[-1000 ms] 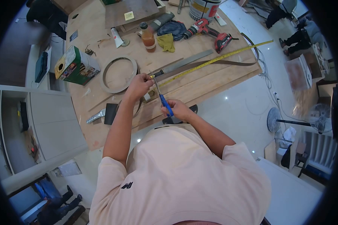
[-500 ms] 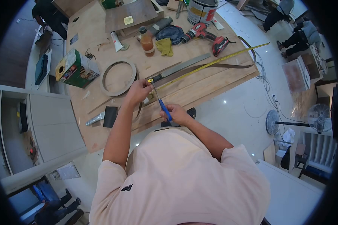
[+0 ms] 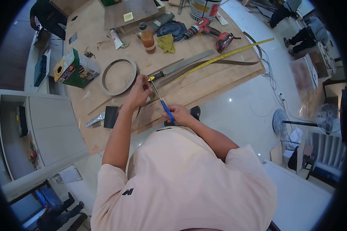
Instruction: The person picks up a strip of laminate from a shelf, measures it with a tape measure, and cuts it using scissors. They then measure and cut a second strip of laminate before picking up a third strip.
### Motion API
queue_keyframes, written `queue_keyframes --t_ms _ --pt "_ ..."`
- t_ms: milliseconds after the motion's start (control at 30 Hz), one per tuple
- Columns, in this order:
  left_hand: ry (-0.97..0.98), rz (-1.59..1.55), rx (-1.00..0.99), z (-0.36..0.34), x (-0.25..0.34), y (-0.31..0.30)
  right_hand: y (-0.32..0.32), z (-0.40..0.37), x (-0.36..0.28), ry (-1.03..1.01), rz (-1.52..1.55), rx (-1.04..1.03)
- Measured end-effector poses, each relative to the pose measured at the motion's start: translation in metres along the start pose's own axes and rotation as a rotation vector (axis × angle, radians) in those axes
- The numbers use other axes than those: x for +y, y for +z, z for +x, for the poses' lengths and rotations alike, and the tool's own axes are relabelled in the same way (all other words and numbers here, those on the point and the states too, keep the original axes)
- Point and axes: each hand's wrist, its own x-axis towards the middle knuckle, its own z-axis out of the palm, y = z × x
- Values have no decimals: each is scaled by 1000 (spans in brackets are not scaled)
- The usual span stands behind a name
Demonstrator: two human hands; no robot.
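My right hand (image 3: pixel 178 114) is closed around the blue handle of a screwdriver (image 3: pixel 165 106), held in front of my body at the table's near edge. Its thin metal shaft slants up and left to my left hand (image 3: pixel 140 92). The left fingers are pinched together at the shaft's tip; what they hold I cannot make out. Just beyond them lies a file (image 3: pixel 185 64) with a black and yellow handle. A yellow tape measure (image 3: pixel 223 55) stretches out to the right alongside a brown edging strip (image 3: pixel 235 62). Left of my left hand rests a roll of edging band (image 3: pixel 102 79).
On the wooden table (image 3: pixel 92 133) are a red cordless drill (image 3: pixel 204 30), a bottle of amber liquid (image 3: pixel 147 38), a yellow cloth (image 3: pixel 166 43), a green can (image 3: pixel 78 70) and a paint bucket (image 3: pixel 204 9). A standing fan (image 3: pixel 279 122) is at right. Other people stand farther off.
The view has shifted slightly, so the table's things sit a little further left and up. Both hands keep nearly the same pose, with the screwdriver still between them.
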Motion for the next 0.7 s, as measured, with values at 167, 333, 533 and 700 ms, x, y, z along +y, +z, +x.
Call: queue_keyframes --t_ms 167,333,533,700 --pt "89 156 7 -5 8 0 7 -2 -8 -5 16 38" --pt "45 302 -195 4 11 -9 6 6 4 10 44 36" --pt "-23 187 -308 13 2 -16 6 4 -1 35 23 52" --pt "-3 276 -394 19 16 -21 4 5 -2 64 0 23"
